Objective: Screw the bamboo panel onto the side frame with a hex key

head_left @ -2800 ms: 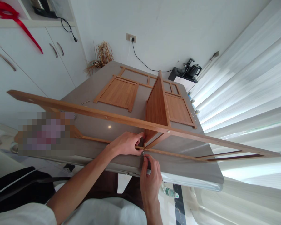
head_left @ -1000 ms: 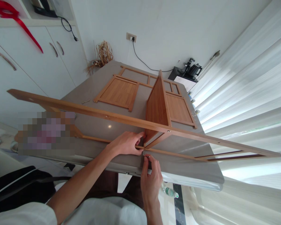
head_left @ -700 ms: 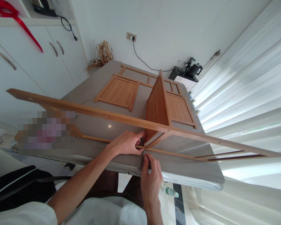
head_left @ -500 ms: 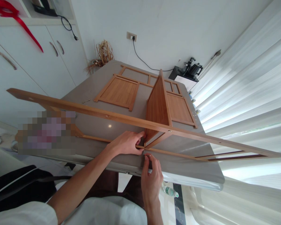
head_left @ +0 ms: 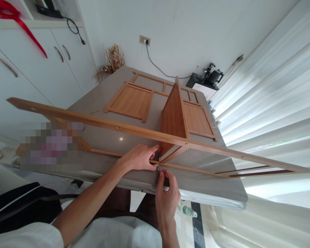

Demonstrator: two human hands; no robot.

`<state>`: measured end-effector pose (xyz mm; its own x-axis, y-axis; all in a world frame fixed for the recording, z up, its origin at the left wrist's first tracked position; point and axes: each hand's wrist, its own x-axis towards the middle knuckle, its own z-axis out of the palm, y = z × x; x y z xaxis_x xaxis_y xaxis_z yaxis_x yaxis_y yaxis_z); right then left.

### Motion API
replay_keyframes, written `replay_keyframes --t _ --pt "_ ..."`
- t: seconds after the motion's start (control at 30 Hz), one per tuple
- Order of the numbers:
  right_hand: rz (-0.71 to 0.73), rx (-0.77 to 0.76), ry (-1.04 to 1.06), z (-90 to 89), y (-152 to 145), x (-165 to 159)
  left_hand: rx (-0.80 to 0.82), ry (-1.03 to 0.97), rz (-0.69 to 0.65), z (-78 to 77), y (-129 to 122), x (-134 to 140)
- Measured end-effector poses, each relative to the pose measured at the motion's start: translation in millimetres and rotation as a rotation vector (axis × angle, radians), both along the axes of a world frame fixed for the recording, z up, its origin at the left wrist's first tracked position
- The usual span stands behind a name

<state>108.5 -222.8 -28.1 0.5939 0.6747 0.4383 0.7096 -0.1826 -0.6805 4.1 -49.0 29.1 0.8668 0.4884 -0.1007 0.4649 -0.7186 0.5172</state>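
Note:
A long wooden frame (head_left: pixel 134 130) stands on edge along the near side of the table. An upright wooden panel (head_left: pixel 174 113) joins it at a right angle. My left hand (head_left: pixel 139 156) is closed around the frame's lower rail where the panel meets it, thumb and fingers on either side of the rail. Just below that joint, my right hand (head_left: pixel 167 191) pinches a small, thin metal hex key (head_left: pixel 158 168); its tip points at the rail, and the fingers partly cover it. A round bolt head (head_left: pixel 187 144) shows in the upper rail.
Flat on the table (head_left: pixel 198 186) lie a left wooden panel (head_left: pixel 133 101), a right wooden panel (head_left: pixel 200 119) and a slatted frame (head_left: pixel 150 79) at the back. A pixelated patch (head_left: pixel 51 146) hides the left end. A bottle (head_left: pixel 187 210) is on the floor.
My right hand's fingers have shifted slightly around the metal key. My left hand and the wooden frame hold still.

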Motion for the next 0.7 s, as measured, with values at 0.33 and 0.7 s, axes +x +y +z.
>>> replay_keyframes --t 0.33,0.7 --pt "0.048 0.007 -0.026 -2.4 -2.3 2.7 -0.004 -0.002 -0.003 -0.4 0.6 -0.8" --pt "0.064 0.006 -0.062 -4.4 -2.7 3.8 -0.019 -0.002 0.015 2.7 -0.3 0.1"
